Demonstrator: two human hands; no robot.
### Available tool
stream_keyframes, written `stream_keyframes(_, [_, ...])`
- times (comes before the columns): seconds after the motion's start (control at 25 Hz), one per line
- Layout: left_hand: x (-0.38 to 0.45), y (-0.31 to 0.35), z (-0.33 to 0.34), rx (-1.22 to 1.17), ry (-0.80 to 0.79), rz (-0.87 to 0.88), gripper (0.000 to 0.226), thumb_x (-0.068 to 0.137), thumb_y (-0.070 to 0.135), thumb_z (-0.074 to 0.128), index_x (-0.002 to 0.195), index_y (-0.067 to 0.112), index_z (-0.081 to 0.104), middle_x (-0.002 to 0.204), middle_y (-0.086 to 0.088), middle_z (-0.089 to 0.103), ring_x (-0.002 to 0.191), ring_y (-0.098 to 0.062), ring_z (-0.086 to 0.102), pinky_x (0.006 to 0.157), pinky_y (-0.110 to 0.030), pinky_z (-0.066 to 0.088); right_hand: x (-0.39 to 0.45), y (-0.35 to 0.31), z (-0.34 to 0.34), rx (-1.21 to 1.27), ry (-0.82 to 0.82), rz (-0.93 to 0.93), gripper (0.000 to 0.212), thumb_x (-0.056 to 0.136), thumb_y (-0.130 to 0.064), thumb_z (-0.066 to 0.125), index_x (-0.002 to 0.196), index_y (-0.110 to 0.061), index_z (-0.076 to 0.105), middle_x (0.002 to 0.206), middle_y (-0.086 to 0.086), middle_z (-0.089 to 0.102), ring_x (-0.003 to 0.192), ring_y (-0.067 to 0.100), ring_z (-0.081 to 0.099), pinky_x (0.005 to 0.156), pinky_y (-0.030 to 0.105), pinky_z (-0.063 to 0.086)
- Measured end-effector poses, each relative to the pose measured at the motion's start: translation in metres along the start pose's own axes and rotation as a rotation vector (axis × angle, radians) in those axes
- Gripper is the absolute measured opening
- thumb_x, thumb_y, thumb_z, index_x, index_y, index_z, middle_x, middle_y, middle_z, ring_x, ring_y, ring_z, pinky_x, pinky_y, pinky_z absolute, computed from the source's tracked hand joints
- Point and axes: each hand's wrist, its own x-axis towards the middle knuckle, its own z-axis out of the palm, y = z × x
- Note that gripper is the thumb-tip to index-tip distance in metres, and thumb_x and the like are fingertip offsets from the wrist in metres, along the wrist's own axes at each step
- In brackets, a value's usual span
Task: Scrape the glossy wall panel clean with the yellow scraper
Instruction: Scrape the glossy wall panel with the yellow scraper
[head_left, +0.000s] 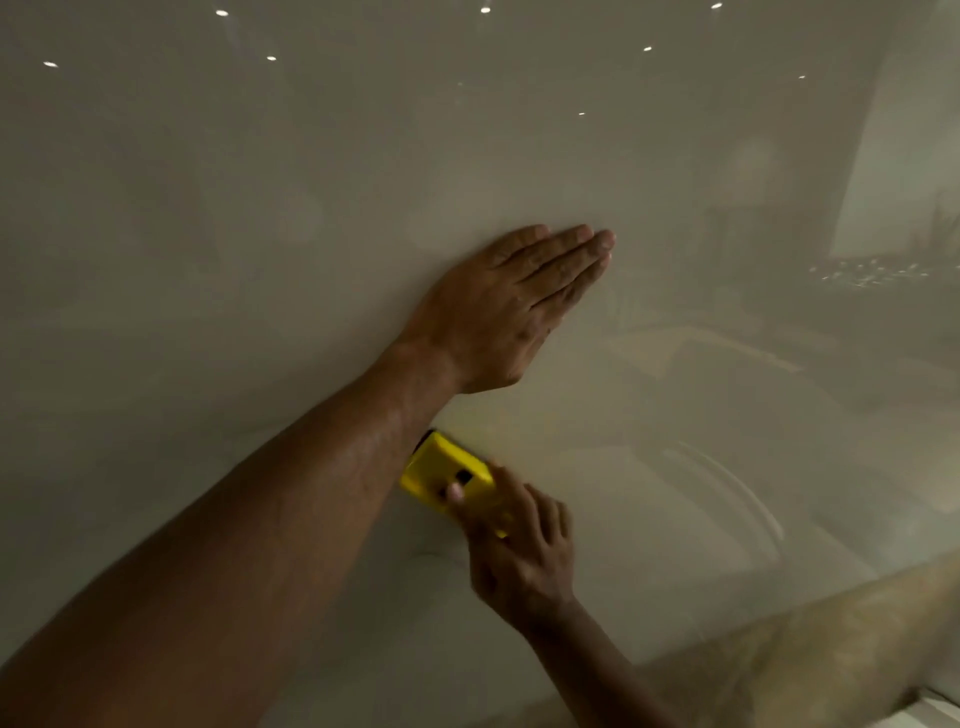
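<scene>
The glossy beige wall panel (260, 234) fills almost the whole view and mirrors ceiling lights and a room. My left hand (504, 306) lies flat against it near the middle, fingers together and pointing up and right, holding nothing. Below it, my right hand (519, 551) grips the yellow scraper (447, 475) and presses it against the panel. The scraper's upper left end is hidden behind my left forearm, which crosses the view from the bottom left.
The panel's lower edge runs diagonally across the bottom right corner, with a mottled brownish surface (841, 649) below it. A pale ledge (940, 709) shows at the very corner.
</scene>
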Motion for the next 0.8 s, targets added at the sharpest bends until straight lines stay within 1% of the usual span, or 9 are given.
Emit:
stream_keyframes(0.12, [-0.007,-0.016,-0.008,0.017,0.032,-0.007,0.061,0.109,0.021,0.031,0.168,0.008,0.017,0.176,-0.007,0.014,0.163,-0.022,0.014,0.133,-0.039,0.011,0.034,-0.006,0.004,0.068,0.106,0.282,0.048,0.101,-0.024,0.058,0.148,-0.031,0.056,0.141,0.021,0.058,0.106,0.040,0.063,0.086,0.043,0.042])
stream_keyframes(0.16, [-0.011,-0.021,-0.011,0.020,0.048,-0.028,0.062,0.108,0.018,0.034,0.167,0.008,0.021,0.175,-0.007,0.017,0.163,-0.022,0.017,0.133,-0.039,0.012,0.039,-0.018,0.007,0.091,0.124,0.305,0.049,0.101,-0.023,0.057,0.149,-0.030,0.055,0.141,0.022,0.058,0.106,0.040,0.063,0.086,0.044,0.042])
stream_keyframes(0.28, [-0.022,-0.038,-0.019,0.043,0.049,-0.017,0.063,0.106,0.018,0.038,0.167,0.009,0.023,0.175,-0.007,0.020,0.162,-0.023,0.019,0.133,-0.040,0.015,0.046,-0.033,0.014,-0.033,0.162,-0.099,0.054,0.097,-0.020,0.054,0.149,-0.033,0.055,0.143,0.017,0.057,0.106,0.039,0.066,0.087,0.042,0.047])
stream_keyframes(0.32, [-0.026,-0.044,-0.021,0.055,0.045,-0.001,0.063,0.107,0.019,0.037,0.167,0.009,0.023,0.175,-0.006,0.020,0.162,-0.023,0.019,0.133,-0.040,0.016,0.055,-0.029,0.015,-0.052,0.174,-0.140,0.055,0.096,-0.020,0.054,0.149,-0.035,0.056,0.143,0.016,0.057,0.106,0.037,0.066,0.087,0.042,0.048])
stream_keyframes(0.44, [-0.034,-0.059,-0.026,0.070,0.062,0.005,0.060,0.108,0.019,0.036,0.166,0.011,0.026,0.174,-0.005,0.022,0.162,-0.022,0.021,0.132,-0.039,0.018,0.067,-0.039,0.017,0.047,0.187,0.037,0.059,0.094,-0.021,0.056,0.151,-0.037,0.052,0.144,0.016,0.055,0.104,0.037,0.063,0.082,0.042,0.044])
stream_keyframes(0.6, [-0.048,-0.072,-0.031,0.081,0.067,0.021,0.061,0.106,0.018,0.039,0.166,0.010,0.027,0.174,-0.006,0.024,0.161,-0.022,0.023,0.132,-0.041,0.021,0.059,-0.050,0.023,-0.039,0.079,-0.368,0.062,0.089,-0.022,0.051,0.150,-0.038,0.053,0.147,0.016,0.054,0.096,0.037,0.069,0.080,0.041,0.049])
stream_keyframes(0.72, [-0.064,-0.080,-0.033,0.096,0.088,-0.023,0.062,0.105,0.017,0.041,0.166,0.011,0.029,0.173,-0.005,0.026,0.161,-0.022,0.025,0.131,-0.041,0.023,0.068,-0.056,0.023,0.058,0.111,-0.128,0.057,0.096,-0.024,0.050,0.151,-0.039,0.051,0.148,0.015,0.052,0.104,0.037,0.064,0.081,0.042,0.046])
stream_keyframes(0.76, [-0.070,-0.082,-0.034,0.104,0.093,-0.039,0.062,0.106,0.018,0.041,0.166,0.011,0.028,0.174,-0.005,0.026,0.161,-0.021,0.024,0.131,-0.041,0.023,0.060,-0.069,0.025,0.070,0.068,-0.156,0.056,0.098,-0.024,0.050,0.152,-0.039,0.050,0.149,0.016,0.049,0.106,0.037,0.060,0.082,0.043,0.045])
stream_keyframes(0.8, [-0.075,-0.084,-0.035,0.110,0.092,-0.051,0.062,0.106,0.019,0.040,0.166,0.012,0.027,0.174,-0.005,0.025,0.161,-0.021,0.024,0.131,-0.040,0.022,0.049,-0.082,0.029,0.048,0.035,-0.300,0.054,0.100,-0.024,0.049,0.152,-0.038,0.050,0.150,0.017,0.046,0.107,0.037,0.058,0.084,0.044,0.045])
